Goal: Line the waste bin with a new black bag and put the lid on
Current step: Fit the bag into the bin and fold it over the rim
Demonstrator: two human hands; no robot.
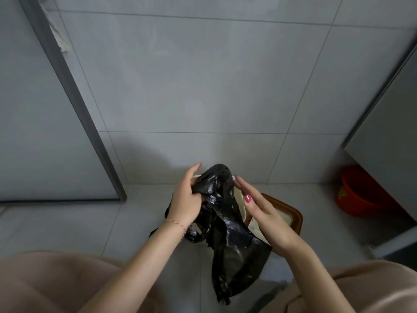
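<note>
Two bare hands work a crumpled, glossy black plastic bag (pixel 225 213) above the cream plastic waste bin (pixel 239 197); the left hand (pixel 187 199) is clenched on a bunched fold near the top; the right hand (pixel 259 220), fingers flat and released, rests against its side; thin, limp and slippery, it likely handles best pinched at the mouth edges; a brown-rimmed lid (pixel 291 215) lies just beside the bin.

Crumpled black bag (pixel 228 213) over white bin (pixel 239 195); brown-rimmed lid (pixel 291 216) beside.
</note>
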